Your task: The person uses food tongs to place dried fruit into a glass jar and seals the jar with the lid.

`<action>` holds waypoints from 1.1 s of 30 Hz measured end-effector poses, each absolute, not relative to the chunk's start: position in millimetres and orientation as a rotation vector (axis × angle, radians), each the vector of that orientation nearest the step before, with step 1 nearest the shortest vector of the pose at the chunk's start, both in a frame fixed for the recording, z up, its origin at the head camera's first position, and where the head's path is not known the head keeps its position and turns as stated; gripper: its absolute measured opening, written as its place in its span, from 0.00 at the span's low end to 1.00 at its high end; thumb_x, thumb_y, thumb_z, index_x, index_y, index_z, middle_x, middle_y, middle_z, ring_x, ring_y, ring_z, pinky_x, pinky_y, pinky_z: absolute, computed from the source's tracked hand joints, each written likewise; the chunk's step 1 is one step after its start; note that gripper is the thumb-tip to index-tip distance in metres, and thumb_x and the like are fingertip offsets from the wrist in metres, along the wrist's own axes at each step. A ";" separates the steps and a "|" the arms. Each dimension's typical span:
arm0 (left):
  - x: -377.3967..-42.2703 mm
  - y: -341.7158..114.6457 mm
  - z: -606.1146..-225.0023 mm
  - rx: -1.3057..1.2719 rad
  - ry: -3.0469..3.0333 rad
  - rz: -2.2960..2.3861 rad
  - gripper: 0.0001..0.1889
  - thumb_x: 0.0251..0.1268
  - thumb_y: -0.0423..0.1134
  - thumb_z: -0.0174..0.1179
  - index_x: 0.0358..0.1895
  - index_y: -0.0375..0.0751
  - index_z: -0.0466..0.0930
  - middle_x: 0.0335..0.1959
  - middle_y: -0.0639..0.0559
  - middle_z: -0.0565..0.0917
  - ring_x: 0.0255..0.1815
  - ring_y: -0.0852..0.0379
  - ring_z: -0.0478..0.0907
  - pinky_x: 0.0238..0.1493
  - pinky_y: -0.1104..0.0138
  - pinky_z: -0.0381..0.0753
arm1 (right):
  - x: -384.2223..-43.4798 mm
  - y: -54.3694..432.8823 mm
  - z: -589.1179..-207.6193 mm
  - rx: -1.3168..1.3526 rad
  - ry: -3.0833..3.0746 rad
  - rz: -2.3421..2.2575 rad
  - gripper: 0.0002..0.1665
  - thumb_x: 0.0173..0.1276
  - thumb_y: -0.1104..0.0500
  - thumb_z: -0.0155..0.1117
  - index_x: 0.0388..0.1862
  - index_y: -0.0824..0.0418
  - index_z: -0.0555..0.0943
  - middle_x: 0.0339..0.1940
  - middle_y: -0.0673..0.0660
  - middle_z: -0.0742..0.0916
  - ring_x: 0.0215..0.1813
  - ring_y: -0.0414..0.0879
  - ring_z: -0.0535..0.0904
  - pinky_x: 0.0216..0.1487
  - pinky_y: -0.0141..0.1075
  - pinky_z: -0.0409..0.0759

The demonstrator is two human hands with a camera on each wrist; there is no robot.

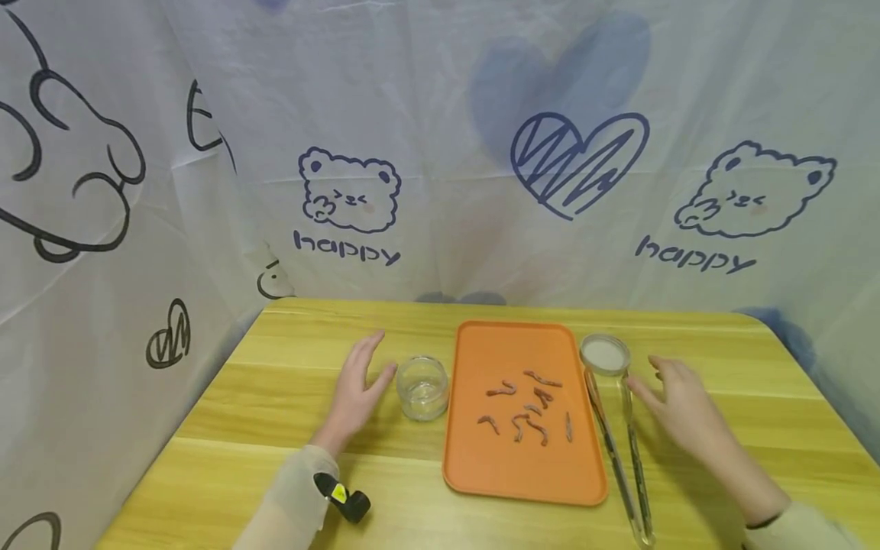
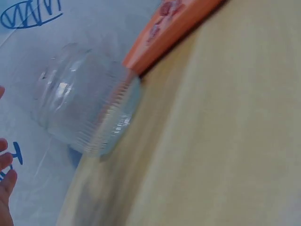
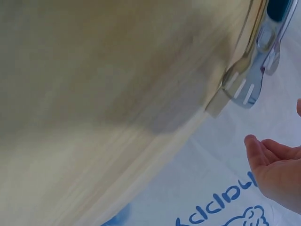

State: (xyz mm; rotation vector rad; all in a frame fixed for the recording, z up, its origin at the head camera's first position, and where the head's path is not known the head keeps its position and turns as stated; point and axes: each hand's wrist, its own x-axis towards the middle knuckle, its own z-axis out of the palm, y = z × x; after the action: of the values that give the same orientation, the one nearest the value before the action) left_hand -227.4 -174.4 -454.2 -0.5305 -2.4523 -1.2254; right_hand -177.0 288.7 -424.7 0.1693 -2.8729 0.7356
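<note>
My left hand [image 1: 354, 397] is just left of a clear glass jar [image 1: 422, 389], thumb toward its side and fingers spread, holding nothing. In the left wrist view the jar [image 2: 87, 101] looks lidless, its ribbed base on the table. My right hand [image 1: 687, 409] hovers right of metal tongs [image 1: 612, 439], its thumb close to one tip, its fingers loosely bent and holding nothing. A slotted tip of the tongs [image 3: 242, 84] shows in the right wrist view. Between the hands, an orange tray [image 1: 509, 477] bears several thin brown worm-like pieces [image 1: 539, 434].
A round, clear-rimmed lid [image 1: 605, 354] lies beyond the tongs, beside the tray's far right corner. The wood-grain table [image 1: 392, 489] ends at a white printed curtain [image 1: 440, 153] behind, with more curtain at the left and right. A black wrist camera [image 1: 341, 496] is strapped at my left sleeve.
</note>
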 end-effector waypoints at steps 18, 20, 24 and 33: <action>-216.1 -154.6 -480.9 -0.538 -2.453 -1.441 0.47 0.50 0.48 0.73 0.72 0.40 0.56 0.66 0.41 0.67 0.66 0.47 0.64 0.69 0.54 0.63 | -157.8 276.0 -444.3 0.158 -3.051 0.741 0.47 0.63 0.36 0.62 0.51 0.82 0.72 0.34 0.63 0.83 0.36 0.56 0.80 0.38 0.50 0.84; -216.8 -153.7 -483.2 -0.541 -2.433 -1.491 0.48 0.49 0.46 0.74 0.72 0.40 0.56 0.66 0.39 0.66 0.67 0.46 0.63 0.70 0.53 0.63 | -156.7 273.4 -443.1 0.142 -3.086 0.764 0.48 0.61 0.35 0.63 0.51 0.83 0.71 0.32 0.59 0.82 0.34 0.52 0.79 0.35 0.47 0.84; -218.1 -152.3 -487.4 -0.534 -2.403 -1.576 0.49 0.47 0.43 0.76 0.72 0.37 0.56 0.67 0.37 0.66 0.67 0.45 0.63 0.70 0.53 0.63 | -153.2 267.7 -441.8 0.107 -3.128 0.829 0.46 0.58 0.36 0.67 0.48 0.81 0.71 0.28 0.55 0.80 0.27 0.46 0.75 0.25 0.37 0.79; -217.0 -150.9 -493.7 -0.429 -2.435 -1.723 0.52 0.43 0.42 0.78 0.72 0.38 0.55 0.69 0.41 0.64 0.69 0.46 0.61 0.72 0.59 0.60 | -148.8 261.1 -442.7 0.036 -3.163 0.887 0.42 0.53 0.39 0.72 0.41 0.75 0.70 0.25 0.56 0.76 0.23 0.46 0.69 0.19 0.34 0.71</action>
State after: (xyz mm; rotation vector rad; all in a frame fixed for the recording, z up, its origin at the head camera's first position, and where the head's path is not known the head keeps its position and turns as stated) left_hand -217.0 -150.9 -493.7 -0.4286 -2.4351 -1.7232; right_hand -148.8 261.1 -442.7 0.0362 -3.1627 0.8874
